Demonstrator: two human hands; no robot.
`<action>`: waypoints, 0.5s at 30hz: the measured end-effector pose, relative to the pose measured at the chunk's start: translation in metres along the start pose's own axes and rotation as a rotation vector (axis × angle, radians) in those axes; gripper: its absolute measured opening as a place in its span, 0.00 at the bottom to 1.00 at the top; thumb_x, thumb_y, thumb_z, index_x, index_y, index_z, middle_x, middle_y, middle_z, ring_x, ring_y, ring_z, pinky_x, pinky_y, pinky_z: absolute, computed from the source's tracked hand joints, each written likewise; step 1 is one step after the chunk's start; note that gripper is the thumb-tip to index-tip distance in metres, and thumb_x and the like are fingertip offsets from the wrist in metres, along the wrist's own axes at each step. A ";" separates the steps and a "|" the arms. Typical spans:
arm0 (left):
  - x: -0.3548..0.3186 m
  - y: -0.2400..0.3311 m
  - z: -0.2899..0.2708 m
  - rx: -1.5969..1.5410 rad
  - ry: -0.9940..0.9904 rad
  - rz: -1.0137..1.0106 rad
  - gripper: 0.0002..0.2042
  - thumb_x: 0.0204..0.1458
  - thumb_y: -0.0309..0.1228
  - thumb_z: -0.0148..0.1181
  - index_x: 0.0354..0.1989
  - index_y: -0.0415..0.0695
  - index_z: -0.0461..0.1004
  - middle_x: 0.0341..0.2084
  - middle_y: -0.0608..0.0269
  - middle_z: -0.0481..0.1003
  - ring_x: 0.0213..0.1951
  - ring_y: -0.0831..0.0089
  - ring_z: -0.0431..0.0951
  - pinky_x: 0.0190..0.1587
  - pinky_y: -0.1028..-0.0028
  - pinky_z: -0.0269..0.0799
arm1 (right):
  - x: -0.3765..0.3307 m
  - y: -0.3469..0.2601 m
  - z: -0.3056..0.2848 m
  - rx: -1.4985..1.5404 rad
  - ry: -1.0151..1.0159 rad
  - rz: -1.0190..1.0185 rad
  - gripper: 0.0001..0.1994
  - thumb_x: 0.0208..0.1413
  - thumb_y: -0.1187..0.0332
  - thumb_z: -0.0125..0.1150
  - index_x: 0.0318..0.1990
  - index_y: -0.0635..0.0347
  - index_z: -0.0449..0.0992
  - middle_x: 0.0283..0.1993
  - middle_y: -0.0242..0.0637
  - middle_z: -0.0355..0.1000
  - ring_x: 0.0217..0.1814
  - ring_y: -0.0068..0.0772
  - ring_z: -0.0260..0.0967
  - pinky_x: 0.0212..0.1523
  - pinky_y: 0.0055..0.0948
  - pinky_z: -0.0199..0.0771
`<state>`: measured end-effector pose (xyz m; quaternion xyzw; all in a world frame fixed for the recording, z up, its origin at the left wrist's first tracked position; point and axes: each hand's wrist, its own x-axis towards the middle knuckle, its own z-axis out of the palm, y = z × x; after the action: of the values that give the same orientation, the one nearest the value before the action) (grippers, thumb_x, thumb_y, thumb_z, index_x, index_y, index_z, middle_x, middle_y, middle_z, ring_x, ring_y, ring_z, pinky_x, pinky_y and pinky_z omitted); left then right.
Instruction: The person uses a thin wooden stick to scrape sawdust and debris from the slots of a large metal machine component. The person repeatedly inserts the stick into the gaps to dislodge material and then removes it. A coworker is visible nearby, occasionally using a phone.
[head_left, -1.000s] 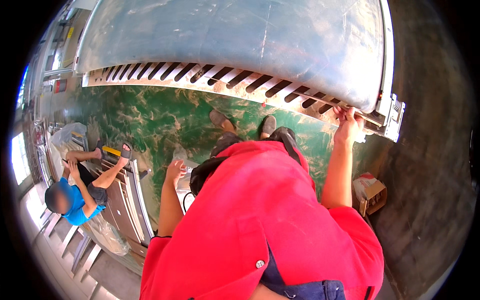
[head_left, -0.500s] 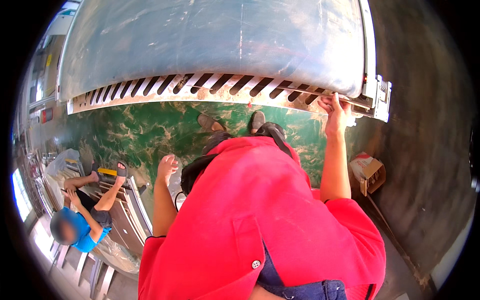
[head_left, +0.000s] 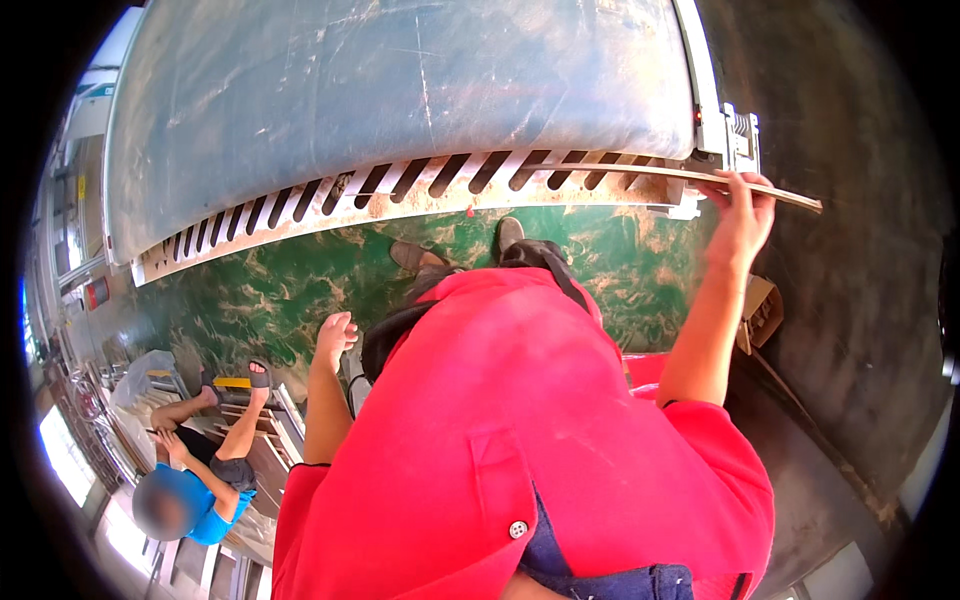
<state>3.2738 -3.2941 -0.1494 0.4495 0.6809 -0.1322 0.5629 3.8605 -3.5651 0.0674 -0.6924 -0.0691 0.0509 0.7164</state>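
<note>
My right hand [head_left: 742, 215] pinches a long thin strip [head_left: 792, 197], which looks like wood, near its right end. The strip lies over the right part of a slotted light-coloured rail [head_left: 335, 208], and its end sticks out to the right past the machine's corner. Behind the rail is the wide grey-blue belt [head_left: 400, 80] of a machine, dusty and scuffed. My left hand [head_left: 335, 340] hangs low at my left side, away from the machine. Its fingers are loosely bent and a little apart, and I see nothing in them.
Green floor [head_left: 270, 260] streaked with dust runs under my feet. At the lower left a person [head_left: 215, 480] in a blue top sits beside stacked boards [head_left: 270, 455]. A cardboard box [head_left: 762, 315] stands on the right, by a dark brown surface [head_left: 830, 130]. A metal bracket [head_left: 742, 140] juts from the machine's corner.
My right hand has moved right with the strip, drawing its end out beyond the machine's corner. The machine has shifted left in view. My left hand has barely moved.
</note>
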 end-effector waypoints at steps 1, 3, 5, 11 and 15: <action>-0.001 0.009 0.001 0.002 -0.001 0.017 0.19 0.57 0.46 0.52 0.49 0.47 0.70 0.33 0.64 0.75 0.28 0.74 0.74 0.32 0.72 0.69 | 0.002 -0.012 -0.007 0.003 -0.038 0.025 0.06 0.56 0.79 0.53 0.39 0.62 0.65 0.35 0.41 0.71 0.36 0.33 0.73 0.38 0.33 0.81; -0.001 0.020 0.007 -0.044 -0.019 0.052 0.19 0.57 0.46 0.52 0.50 0.47 0.70 0.33 0.64 0.75 0.28 0.74 0.74 0.32 0.73 0.69 | 0.005 -0.026 -0.019 -0.013 -0.123 0.060 0.04 0.57 0.79 0.51 0.39 0.63 0.67 0.38 0.43 0.72 0.40 0.35 0.73 0.44 0.36 0.79; 0.010 0.026 0.006 -0.030 -0.022 0.081 0.19 0.57 0.46 0.52 0.49 0.47 0.70 0.34 0.63 0.75 0.28 0.74 0.74 0.33 0.73 0.69 | 0.000 -0.031 -0.014 -0.006 -0.183 0.037 0.04 0.57 0.79 0.51 0.39 0.63 0.67 0.39 0.44 0.71 0.42 0.35 0.72 0.44 0.37 0.79; 0.005 0.028 0.012 -0.054 -0.013 0.087 0.18 0.56 0.45 0.53 0.50 0.47 0.70 0.34 0.63 0.75 0.28 0.74 0.74 0.33 0.73 0.69 | -0.015 -0.048 0.001 -0.069 -0.162 0.003 0.05 0.58 0.77 0.54 0.39 0.65 0.66 0.38 0.43 0.71 0.41 0.32 0.73 0.44 0.36 0.81; 0.007 0.012 0.006 -0.063 -0.027 0.053 0.19 0.56 0.45 0.53 0.50 0.47 0.70 0.34 0.63 0.75 0.29 0.74 0.74 0.33 0.73 0.69 | -0.035 -0.089 0.004 -0.258 -0.100 -0.221 0.06 0.59 0.75 0.56 0.37 0.65 0.66 0.33 0.41 0.71 0.32 0.29 0.73 0.35 0.30 0.80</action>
<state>3.2868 -3.2883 -0.1538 0.4476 0.6650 -0.1017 0.5892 3.8230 -3.5707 0.1558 -0.7635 -0.1863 -0.0031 0.6184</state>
